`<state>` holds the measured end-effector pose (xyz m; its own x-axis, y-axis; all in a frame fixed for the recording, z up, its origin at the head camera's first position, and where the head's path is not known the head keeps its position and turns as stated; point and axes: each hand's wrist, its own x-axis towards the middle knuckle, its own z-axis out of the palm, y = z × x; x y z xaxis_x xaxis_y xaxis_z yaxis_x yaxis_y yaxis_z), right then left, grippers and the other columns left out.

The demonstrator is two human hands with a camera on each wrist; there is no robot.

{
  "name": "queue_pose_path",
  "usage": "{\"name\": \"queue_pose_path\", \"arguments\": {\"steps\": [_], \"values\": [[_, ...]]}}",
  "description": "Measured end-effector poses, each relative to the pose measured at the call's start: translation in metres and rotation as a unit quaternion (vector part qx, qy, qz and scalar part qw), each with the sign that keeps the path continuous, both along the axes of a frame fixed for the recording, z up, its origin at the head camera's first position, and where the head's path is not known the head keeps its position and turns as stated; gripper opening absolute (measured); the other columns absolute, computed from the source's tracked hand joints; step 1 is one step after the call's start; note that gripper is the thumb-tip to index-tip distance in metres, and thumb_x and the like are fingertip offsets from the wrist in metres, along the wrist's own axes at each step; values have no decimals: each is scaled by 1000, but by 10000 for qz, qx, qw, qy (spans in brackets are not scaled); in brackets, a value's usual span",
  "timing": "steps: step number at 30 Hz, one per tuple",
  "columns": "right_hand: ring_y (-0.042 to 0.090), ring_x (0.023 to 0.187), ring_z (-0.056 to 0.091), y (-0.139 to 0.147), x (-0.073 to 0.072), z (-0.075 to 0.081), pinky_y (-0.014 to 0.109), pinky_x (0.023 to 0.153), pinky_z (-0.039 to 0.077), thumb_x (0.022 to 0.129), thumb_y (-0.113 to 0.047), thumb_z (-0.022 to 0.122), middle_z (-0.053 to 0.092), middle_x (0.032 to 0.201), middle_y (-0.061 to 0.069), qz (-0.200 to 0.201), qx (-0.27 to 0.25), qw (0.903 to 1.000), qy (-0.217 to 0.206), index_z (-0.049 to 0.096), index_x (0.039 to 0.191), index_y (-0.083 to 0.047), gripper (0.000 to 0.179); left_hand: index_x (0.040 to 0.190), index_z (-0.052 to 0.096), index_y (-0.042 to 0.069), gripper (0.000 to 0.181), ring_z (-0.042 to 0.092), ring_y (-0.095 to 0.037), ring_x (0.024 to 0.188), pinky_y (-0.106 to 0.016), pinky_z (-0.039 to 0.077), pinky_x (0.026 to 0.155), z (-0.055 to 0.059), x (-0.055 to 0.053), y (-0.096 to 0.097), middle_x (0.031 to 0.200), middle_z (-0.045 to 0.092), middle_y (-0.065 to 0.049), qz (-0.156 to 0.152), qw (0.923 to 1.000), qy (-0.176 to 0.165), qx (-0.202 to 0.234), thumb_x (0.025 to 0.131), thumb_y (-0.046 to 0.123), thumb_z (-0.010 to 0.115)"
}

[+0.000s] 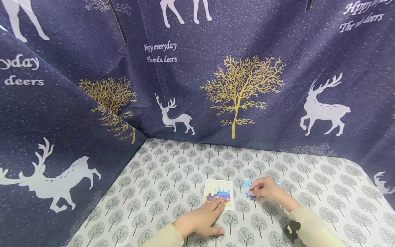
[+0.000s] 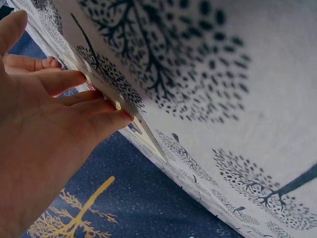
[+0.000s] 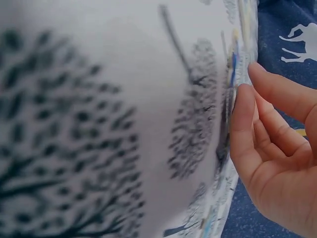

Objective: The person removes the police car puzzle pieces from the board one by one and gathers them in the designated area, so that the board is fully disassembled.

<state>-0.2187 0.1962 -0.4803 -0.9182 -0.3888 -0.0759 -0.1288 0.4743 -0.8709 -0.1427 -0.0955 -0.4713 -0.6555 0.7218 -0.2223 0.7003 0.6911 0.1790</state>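
Note:
A pale-bordered picture puzzle board (image 1: 229, 185) with a blue train-like vehicle lies on the tree-print cloth. My left hand (image 1: 203, 216) rests on its lower part with the fingers extended, hiding some of the picture. In the left wrist view, the fingertips of that left hand (image 2: 54, 114) touch the board's face near its edge. To the board's right, my right hand (image 1: 267, 188) hovers low over loose puzzle pieces (image 1: 249, 196), partly covering them. Thumb and forefinger of the right hand (image 3: 277, 134) are bent close together in the right wrist view; no piece shows between them.
Light-blue puzzle pieces (image 1: 247, 183) lie just beyond the right fingertips, and another blue piece (image 1: 278, 183) shows behind that hand. A dark object (image 1: 291, 230) sits at the right sleeve cuff. Dark blue deer-print curtain (image 1: 191, 79) encloses the table's back and left.

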Motion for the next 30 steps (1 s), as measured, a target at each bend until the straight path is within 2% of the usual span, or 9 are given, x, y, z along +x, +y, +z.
{"name": "queue_pose_path", "arguments": {"steps": [5, 10, 16, 21, 25, 30], "values": [[16, 68, 58, -11, -5, 7, 27, 59, 53, 81, -7, 72, 65, 80, 5, 165, 134, 9989, 416, 70, 96, 2, 18, 152, 26, 6, 85, 16, -28, 146, -39, 23, 115, 3, -1, 1, 158, 19, -12, 127, 9998, -119, -39, 91, 60, 50], [18, 76, 64, -31, -13, 7, 25, 65, 55, 84, -9, 70, 68, 90, 9, 538, -73, 9960, 706, 69, 104, 3, 23, 152, 28, 9, 84, 16, -26, 146, -38, 23, 116, 6, -3, 1, 159, 18, -11, 225, 9994, -264, -26, 90, 61, 50], [21, 81, 67, -58, -21, 4, 27, 66, 56, 85, -9, 71, 70, 96, 13, 897, 1, 9931, 749, 69, 104, 0, 22, 152, 28, 8, 82, 16, -26, 146, -39, 24, 115, 4, -3, 0, 159, 18, -12, 126, 9995, -303, 45, 91, 59, 50], [23, 86, 67, -77, -23, 0, 33, 73, 57, 83, -10, 73, 71, 100, 12, 1099, 116, 9902, 858, 71, 104, -1, 23, 151, 30, 6, 80, 17, -26, 146, -39, 25, 115, 4, -2, -1, 158, 20, -14, 65, 9997, -234, 37, 93, 57, 50], [25, 89, 67, -88, -22, 1, 35, 80, 56, 83, -8, 71, 71, 97, 13, 1333, 74, 9874, 848, 70, 106, 2, 24, 151, 29, 6, 81, 15, -26, 146, -40, 25, 115, 1, -3, -1, 158, 20, -12, 31, 9996, -268, 33, 93, 58, 49], [16, 80, 66, -97, -23, 1, 26, 73, 54, 81, -4, 72, 70, 87, 6, 1330, 291, 9865, 915, 71, 104, 1, 24, 152, 26, 5, 83, 15, -26, 146, -40, 25, 115, -1, -4, -2, 159, 19, -13, -7, 9997, -226, 40, 93, 59, 47]]}}
